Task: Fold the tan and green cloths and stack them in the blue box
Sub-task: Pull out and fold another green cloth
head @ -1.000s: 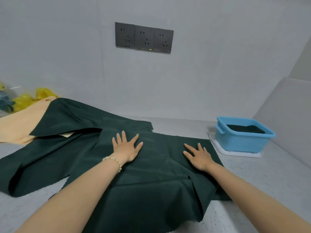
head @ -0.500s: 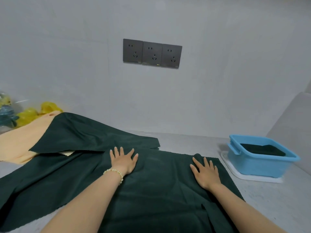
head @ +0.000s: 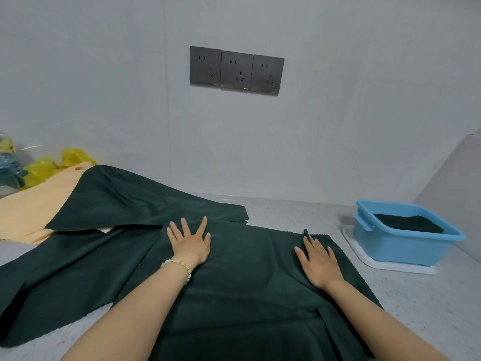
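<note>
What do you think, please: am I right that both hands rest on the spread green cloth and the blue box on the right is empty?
Not quite: the blue box is not empty; the head view shows a folded dark cloth lying in it. The rest holds: the left hand and right hand rest on the spread green cloth.
</note>
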A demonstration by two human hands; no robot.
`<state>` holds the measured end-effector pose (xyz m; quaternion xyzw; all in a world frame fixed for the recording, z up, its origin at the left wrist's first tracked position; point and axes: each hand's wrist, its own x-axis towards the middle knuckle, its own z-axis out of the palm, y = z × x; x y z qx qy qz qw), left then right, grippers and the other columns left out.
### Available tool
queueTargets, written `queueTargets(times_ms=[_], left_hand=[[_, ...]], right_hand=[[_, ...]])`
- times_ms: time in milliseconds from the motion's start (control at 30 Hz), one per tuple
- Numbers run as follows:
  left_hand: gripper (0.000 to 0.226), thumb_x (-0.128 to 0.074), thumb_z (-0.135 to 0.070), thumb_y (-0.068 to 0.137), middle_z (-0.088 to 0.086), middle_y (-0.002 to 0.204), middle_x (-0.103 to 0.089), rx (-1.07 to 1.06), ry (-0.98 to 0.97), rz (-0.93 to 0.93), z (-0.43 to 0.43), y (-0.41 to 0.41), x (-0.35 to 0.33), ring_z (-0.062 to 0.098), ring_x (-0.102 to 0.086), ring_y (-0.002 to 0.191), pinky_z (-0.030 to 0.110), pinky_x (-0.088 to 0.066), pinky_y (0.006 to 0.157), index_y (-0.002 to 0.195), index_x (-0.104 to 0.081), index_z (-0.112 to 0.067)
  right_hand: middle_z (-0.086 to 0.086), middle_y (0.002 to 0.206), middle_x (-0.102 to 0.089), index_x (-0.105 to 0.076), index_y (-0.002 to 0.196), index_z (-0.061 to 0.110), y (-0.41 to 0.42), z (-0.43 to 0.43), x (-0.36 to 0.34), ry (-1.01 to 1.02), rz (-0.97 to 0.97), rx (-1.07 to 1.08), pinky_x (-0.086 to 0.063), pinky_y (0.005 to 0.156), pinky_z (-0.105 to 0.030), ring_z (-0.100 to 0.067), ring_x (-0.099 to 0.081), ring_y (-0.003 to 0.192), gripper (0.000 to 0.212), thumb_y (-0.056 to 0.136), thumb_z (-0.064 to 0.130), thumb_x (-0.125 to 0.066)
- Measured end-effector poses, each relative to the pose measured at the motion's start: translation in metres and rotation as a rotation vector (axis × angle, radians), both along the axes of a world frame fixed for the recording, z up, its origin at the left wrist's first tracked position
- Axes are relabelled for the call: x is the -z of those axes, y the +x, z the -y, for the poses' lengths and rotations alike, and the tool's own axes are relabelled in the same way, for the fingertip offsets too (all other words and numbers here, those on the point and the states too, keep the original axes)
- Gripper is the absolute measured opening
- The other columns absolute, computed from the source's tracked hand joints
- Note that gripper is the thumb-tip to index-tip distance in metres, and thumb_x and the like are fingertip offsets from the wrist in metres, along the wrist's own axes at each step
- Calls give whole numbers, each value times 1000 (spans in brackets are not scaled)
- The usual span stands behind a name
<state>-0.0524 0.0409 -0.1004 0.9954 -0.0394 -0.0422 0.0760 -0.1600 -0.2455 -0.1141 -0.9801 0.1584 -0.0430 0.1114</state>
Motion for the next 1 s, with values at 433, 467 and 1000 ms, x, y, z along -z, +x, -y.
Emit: queueTargets(times_ms=[433,467,1000], left_hand=[[52,-6,-38,103,9,160,9,50,15,15,0,-4,4,32,9,147,49,7,118,152,5,-28],[52,-7,-40,103,9,160,9,50,4,14,0,-4,5,31,10,146,49,8,118,152,5,-30],[37,-47,-50,94,-1,114,-54,395,-40,245,-2,59,-17,18,-44,112,27,-30,99,118,-50,-21]], right_hand=[[5,160,-6,-13,152,16,-1,-1,-1,-6,-3,0,-4,120,-38,-13,-4,147,63,100,50,-18],[5,160,-6,-12,152,17,-1,-1,-2,-6,-1,-1,-4,120,-37,-12,-4,147,62,100,50,-18],[2,116,-50,-47,116,24,45,35,-26,-19,38,-12,-27,106,-31,-18,-42,115,40,91,55,-47]])
